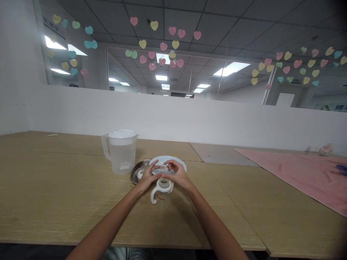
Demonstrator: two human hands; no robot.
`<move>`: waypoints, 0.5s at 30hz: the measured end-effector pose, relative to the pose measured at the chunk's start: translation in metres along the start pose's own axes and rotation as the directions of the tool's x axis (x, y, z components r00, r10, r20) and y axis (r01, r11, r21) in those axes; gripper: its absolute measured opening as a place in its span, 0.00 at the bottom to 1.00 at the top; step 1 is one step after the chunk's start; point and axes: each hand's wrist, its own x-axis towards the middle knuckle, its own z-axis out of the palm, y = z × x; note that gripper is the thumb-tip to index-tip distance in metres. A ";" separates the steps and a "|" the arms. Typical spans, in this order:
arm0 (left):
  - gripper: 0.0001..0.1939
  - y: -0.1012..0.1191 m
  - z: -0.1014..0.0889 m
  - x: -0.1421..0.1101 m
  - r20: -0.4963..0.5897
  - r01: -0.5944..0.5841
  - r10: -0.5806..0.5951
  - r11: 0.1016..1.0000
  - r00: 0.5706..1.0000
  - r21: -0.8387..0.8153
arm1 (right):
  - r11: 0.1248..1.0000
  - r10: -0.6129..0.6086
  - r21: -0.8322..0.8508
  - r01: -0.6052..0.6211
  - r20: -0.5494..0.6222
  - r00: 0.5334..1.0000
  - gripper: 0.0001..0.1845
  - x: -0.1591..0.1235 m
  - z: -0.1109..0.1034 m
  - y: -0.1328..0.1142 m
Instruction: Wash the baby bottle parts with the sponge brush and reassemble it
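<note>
My left hand [147, 177] and my right hand [176, 174] meet above a white plate [177, 164], their fingertips pinching a small clear piece [163, 167], possibly a silicone teat. Its exact shape is too small to tell. Just below my wrists stands a clear baby bottle with white handles [162, 193], its neck open and close to both palms. Left of my left hand lies a round steel dish [135, 173] holding a small clear item and a white ring.
A clear plastic pitcher with a white lid [120, 151] stands left of the dish on the wooden table [54, 202]. A pink mat [295, 173] covers the table's right side. A low white partition [173, 115] runs behind the table.
</note>
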 end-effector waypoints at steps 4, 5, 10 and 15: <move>0.40 0.003 0.002 -0.001 -0.024 0.027 -0.027 1.000 0.999 0.011 | 1.000 0.013 0.015 -0.013 -0.022 1.000 0.26 0.001 0.000 0.001; 0.39 0.004 0.002 -0.001 -0.029 0.031 -0.030 0.999 0.999 0.011 | 1.000 0.014 0.016 -0.013 -0.029 0.999 0.26 0.001 0.000 0.001; 0.39 0.010 0.004 -0.003 -0.037 0.043 -0.043 0.999 0.998 -0.002 | 1.000 0.021 0.013 -0.020 -0.052 0.998 0.25 0.002 0.001 0.000; 0.39 0.011 0.005 -0.003 -0.072 0.067 -0.067 0.998 0.995 -0.014 | 0.999 0.030 0.028 -0.027 -0.080 0.996 0.23 0.003 0.003 0.001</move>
